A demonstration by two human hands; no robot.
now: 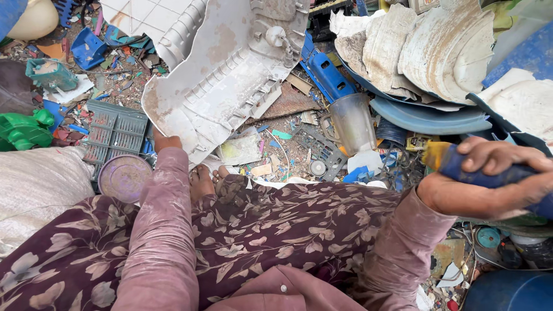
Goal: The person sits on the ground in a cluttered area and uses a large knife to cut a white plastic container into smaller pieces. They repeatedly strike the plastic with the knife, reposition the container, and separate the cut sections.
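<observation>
A big broken white plastic panel, dirty and ribbed on its underside, leans across the rubble in front of me. My left hand grips its lower edge; only the knuckles show past a pink sleeve. At the right edge my right hand is closed around the blue handle of a tool with a yellow collar; its working end is out of sight. My foot pokes out from a floral dress just below the panel.
Scrap plastic covers the ground: a grey crate, a purple round lid, a cloudy jug, a green toy, stacked white shards, a blue stool piece, a white sack at left.
</observation>
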